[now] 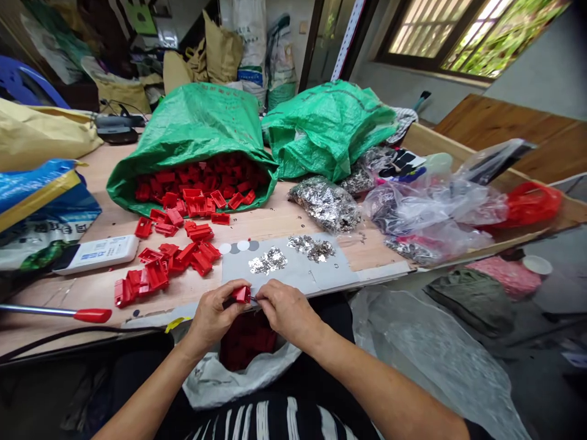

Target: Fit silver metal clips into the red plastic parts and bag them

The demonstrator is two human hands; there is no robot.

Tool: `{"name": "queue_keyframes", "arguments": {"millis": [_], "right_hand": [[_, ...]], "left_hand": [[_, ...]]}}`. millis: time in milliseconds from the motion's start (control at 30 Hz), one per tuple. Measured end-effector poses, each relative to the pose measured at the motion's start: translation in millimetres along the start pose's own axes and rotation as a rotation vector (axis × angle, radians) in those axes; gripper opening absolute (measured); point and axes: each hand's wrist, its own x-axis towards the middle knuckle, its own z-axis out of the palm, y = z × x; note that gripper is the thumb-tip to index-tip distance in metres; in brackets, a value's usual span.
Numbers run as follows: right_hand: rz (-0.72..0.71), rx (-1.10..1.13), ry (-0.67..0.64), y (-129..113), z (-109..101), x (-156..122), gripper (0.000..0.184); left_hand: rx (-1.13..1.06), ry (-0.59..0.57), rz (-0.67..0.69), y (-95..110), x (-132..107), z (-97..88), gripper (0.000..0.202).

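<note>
My left hand (214, 313) is closed around a small red plastic part (241, 294), held just off the table's front edge. My right hand (285, 311) is pinched against the right side of that same part; whatever its fingertips hold is too small to make out. Below both hands a white bag (238, 379) on my lap holds more red parts. Two small heaps of shiny metal pieces (268, 261) lie on a grey sheet (330, 275) right behind my hands. Loose red parts (174, 260) lie scattered to the left.
A green sack (192, 128) spills red parts at the back; a second green sack (328, 125) lies to its right. Clear bags of metal pieces (326, 205) sit at the right. A white remote (98, 253) and a red-handled tool (92, 315) lie at left.
</note>
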Motion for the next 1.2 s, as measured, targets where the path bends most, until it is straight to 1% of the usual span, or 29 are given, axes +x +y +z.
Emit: {"name": "queue_keyframes", "arguments": {"millis": [133, 267, 333, 467, 533, 600, 633, 700, 767, 800, 867, 900, 1033, 1200], "right_hand": [[0.055, -0.043, 0.035, -9, 4, 0, 0.014], [0.028, 0.008, 0.045, -4, 6, -2, 0.014], [-0.003, 0.078, 0.063, 0, 4, -5, 0.016], [-0.115, 0.311, 0.186, 7, -2, -18, 0.016], [-0.155, 0.39, 0.178, 10, -6, -24, 0.014], [-0.166, 0.425, 0.107, 12, -9, -30, 0.014], [-0.17, 0.441, 0.071, 11, -11, -33, 0.015], [-0.184, 0.485, 0.034, 8, -14, -36, 0.021], [-0.197, 0.532, 0.031, 3, -16, -38, 0.03], [-0.203, 0.546, 0.029, 0, -17, -38, 0.034], [-0.218, 0.56, 0.02, -7, -19, -38, 0.038], [-0.225, 0.564, 0.019, -10, -20, -38, 0.037], [-0.254, 0.584, 0.019, -17, -24, -39, 0.033], [-0.268, 0.537, 0.038, -19, -26, -39, 0.031]], "left_hand": [[-0.015, 0.006, -0.004, 1, 1, 1.4, 0.031], [-0.035, 0.013, -0.025, 4, 0, 3.3, 0.03], [-0.046, 0.038, -0.029, 7, -3, 3.8, 0.029], [-0.105, 0.131, -0.031, 16, -11, 4.4, 0.027], [-0.235, 0.184, -0.056, 24, -16, 4.7, 0.029], [-0.474, 0.214, -0.134, 35, -19, 5.0, 0.027], [-0.626, 0.209, -0.191, 42, -21, 5.0, 0.022], [-0.944, 0.15, -0.304, 54, -23, 4.8, 0.011], [-1.199, 0.096, -0.399, 65, -26, 4.6, 0.014], [-1.287, 0.087, -0.441, 69, -27, 4.6, 0.012], [-1.394, 0.096, -0.521, 76, -30, 4.8, 0.004], [-1.427, 0.112, -0.557, 78, -31, 4.8, 0.005], [-1.524, 0.147, -0.666, 86, -33, 4.1, 0.021], [-1.589, 0.153, -0.701, 91, -34, 3.7, 0.028]]}}
